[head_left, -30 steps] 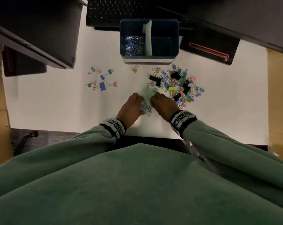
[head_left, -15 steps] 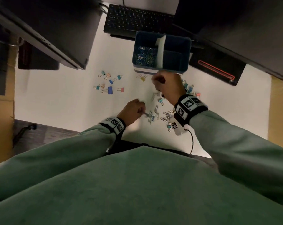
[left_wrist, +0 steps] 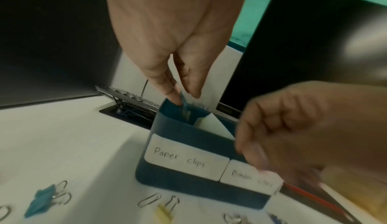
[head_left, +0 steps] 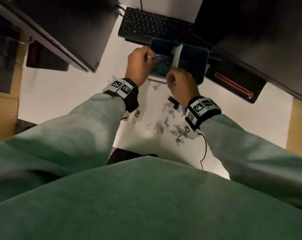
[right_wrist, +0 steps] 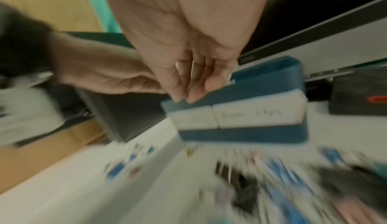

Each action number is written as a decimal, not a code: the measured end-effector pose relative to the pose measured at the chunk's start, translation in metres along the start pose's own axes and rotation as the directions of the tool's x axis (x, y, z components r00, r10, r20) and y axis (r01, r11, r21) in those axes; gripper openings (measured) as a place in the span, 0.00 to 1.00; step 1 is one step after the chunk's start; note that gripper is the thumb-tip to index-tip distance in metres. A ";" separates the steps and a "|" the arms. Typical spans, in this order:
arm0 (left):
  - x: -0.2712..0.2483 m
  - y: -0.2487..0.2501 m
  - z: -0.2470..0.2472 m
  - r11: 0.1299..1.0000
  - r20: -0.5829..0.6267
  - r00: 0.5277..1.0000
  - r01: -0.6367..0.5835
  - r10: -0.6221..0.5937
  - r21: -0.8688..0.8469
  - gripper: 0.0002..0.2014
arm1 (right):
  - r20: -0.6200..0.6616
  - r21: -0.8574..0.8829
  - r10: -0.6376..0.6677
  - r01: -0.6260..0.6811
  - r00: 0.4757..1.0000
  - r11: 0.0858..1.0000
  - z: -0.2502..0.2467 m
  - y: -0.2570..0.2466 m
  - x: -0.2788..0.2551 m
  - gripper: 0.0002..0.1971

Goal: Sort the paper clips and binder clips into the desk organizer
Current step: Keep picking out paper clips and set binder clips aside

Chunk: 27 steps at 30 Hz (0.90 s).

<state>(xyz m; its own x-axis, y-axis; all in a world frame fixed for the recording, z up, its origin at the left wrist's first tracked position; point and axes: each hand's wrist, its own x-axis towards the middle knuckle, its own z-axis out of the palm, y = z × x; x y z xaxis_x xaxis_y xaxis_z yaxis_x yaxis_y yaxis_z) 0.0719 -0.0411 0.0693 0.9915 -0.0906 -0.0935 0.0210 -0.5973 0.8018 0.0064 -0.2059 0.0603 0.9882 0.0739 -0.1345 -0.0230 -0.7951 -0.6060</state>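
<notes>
The blue desk organizer (head_left: 201,66) stands at the back of the white desk, with a white divider and labels reading "Paper clips" and "Binder clips" (left_wrist: 188,184). Its left compartment holds paper clips (head_left: 161,66). My left hand (left_wrist: 185,95) hovers over that compartment and pinches a few bluish paper clips (left_wrist: 184,108). My right hand (head_left: 172,73) hangs with curled fingers over the organizer's front rim (right_wrist: 240,135); the blurred right wrist view hides what it holds. Loose paper clips (head_left: 161,128) and binder clips (head_left: 172,103) lie nearer to me.
A black keyboard (head_left: 155,25) sits behind the organizer, between dark screens (head_left: 60,23). A black device with a red stripe (head_left: 233,84) lies to its right. A yellow binder clip (head_left: 155,87) lies before the organizer, a blue one (left_wrist: 41,199) to its left.
Both hands have left the clip pile near the desk's front. The right rose first to the organizer; the left followed with paper clips and now hovers over the left compartment.
</notes>
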 end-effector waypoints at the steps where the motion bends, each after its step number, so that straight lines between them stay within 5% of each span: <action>1: 0.001 0.000 0.003 0.999 0.012 1.000 -0.006 0.005 0.053 0.09 | 0.105 -0.027 0.012 -0.009 0.994 1.000 0.004 0.003 -0.017 0.04; 5: -0.044 -0.013 0.009 0.985 0.038 0.996 -0.082 0.077 0.151 0.16 | 0.477 -0.258 0.142 -0.016 0.867 0.966 0.031 0.013 -0.072 0.30; 7: -0.087 -0.037 0.013 0.972 0.205 0.978 -0.089 0.044 0.217 0.15 | 0.523 -0.342 0.213 -0.026 0.825 0.939 0.046 0.016 -0.090 0.44; 9: -0.129 -0.064 0.017 0.948 0.387 0.922 -0.106 -0.020 0.300 0.17 | 0.506 -0.374 0.244 -0.044 0.827 0.926 0.062 0.014 -0.098 0.48; 12: -0.165 -0.093 0.028 0.902 0.513 0.854 -0.156 -0.081 0.402 0.21 | 0.523 -0.372 0.237 -0.031 0.819 0.928 0.080 0.008 -0.097 0.41; 16: -0.170 -0.099 0.044 0.885 0.487 0.872 -0.196 -0.039 0.422 0.12 | 0.500 -0.329 0.099 0.083 0.860 0.941 0.089 0.013 -0.097 0.19; 19: -0.168 -0.097 0.052 0.873 0.464 0.886 -0.225 -0.002 0.432 0.06 | 0.462 -0.283 0.046 0.098 0.885 0.954 0.088 0.020 -0.098 0.13; 27: -0.163 -0.085 0.054 0.921 0.451 0.891 -0.128 -0.057 0.368 0.05 | 0.405 -0.022 0.145 -0.148 0.903 0.989 0.070 0.038 -0.083 0.07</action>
<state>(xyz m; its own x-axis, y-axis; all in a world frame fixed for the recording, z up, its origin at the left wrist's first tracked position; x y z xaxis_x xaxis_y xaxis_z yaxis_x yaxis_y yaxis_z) -0.0983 -0.0189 -0.0157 0.8241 -0.4060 -0.3949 -0.1543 -0.8318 0.5332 -0.0870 -0.1999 -0.0068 0.8275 0.1954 -0.5264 -0.1661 -0.8103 -0.5619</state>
